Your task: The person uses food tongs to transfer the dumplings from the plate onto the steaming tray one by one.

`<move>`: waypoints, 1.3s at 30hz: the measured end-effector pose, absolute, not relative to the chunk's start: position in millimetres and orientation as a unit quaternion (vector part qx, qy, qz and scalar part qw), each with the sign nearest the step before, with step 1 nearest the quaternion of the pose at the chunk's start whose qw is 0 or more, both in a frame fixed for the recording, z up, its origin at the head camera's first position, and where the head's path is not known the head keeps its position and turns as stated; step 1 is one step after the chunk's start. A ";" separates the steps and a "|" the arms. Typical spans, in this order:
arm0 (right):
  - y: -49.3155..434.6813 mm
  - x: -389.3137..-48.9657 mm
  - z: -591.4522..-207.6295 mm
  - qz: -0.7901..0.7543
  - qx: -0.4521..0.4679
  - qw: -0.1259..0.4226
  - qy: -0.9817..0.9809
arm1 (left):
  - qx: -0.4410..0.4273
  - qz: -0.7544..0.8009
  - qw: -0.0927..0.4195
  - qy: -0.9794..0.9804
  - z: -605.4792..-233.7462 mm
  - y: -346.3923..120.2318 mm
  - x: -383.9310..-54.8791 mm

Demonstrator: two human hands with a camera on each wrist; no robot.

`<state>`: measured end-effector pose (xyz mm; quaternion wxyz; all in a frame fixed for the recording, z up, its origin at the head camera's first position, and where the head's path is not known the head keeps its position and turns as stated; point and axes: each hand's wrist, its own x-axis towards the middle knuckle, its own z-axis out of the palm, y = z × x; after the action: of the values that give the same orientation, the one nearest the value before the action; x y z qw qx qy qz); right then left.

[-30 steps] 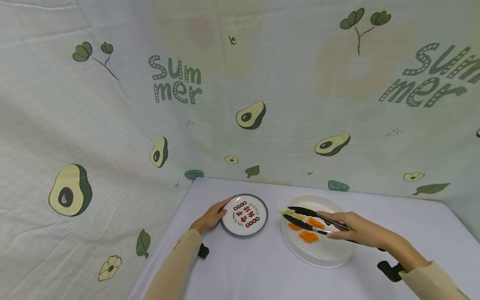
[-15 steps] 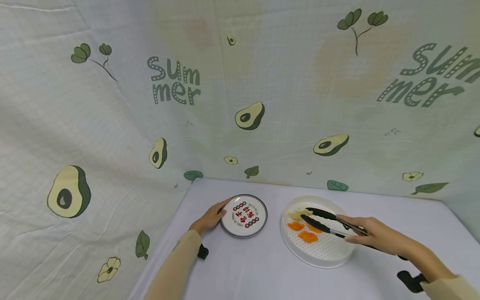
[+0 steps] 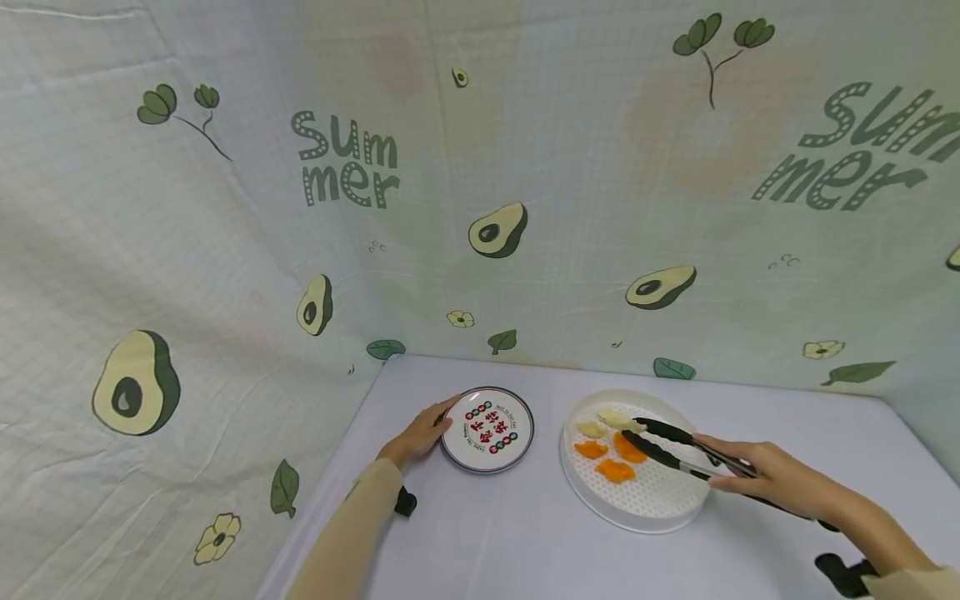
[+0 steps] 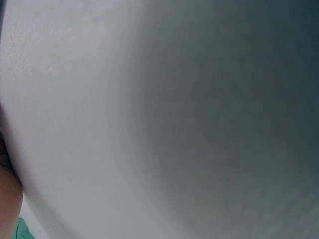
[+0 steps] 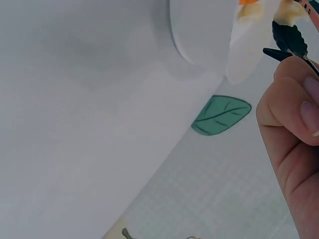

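Observation:
My left hand point(image 3: 420, 433) holds the left rim of a round white plate point(image 3: 517, 425) with red lettering in the head view. In the left wrist view only a bit of that hand point(image 4: 7, 199) shows at the left edge. With my right hand point(image 3: 772, 475) I grip black-tipped metal tongs point(image 3: 693, 468), their arms spread apart over a round white perforated steamer tray point(image 3: 667, 500). On the tray lie pale yellow pieces point(image 3: 615, 418) and orange flower-shaped pieces point(image 3: 615, 472). One tong tip is close to an orange piece point(image 3: 627, 450); contact cannot be told.
Pale cloth covers the table point(image 3: 487, 533). Behind and to the left hangs a curtain point(image 3: 570, 167) printed with avocados and leaves. The plate stands left of the tray, with a gap between them.
The tongs first gripped a pale yellow piece at the tray's left; it now lies on the tray. My right hand has drawn back rightward with the tongs. My left hand stays at the plate.

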<state>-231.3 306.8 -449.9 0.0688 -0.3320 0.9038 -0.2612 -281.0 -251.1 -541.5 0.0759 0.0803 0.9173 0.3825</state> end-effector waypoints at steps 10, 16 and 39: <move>315.5 -230.3 -456.5 -0.248 -0.290 0.085 0.920 | 0.101 0.374 0.074 0.919 -543.7 -254.7 -283.5; 317.6 -230.9 -459.6 -0.242 -0.270 0.094 0.927 | 0.100 0.373 0.074 0.920 -542.5 -254.4 -283.6; 323.3 -241.0 -466.3 -0.233 -0.261 0.118 0.929 | 0.107 0.363 0.062 0.924 -543.4 -253.1 -281.8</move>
<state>-241.0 323.3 -466.3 0.1179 -0.2609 0.9293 -0.2334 -281.8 -253.1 -543.4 0.0624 0.1068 0.9235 0.3630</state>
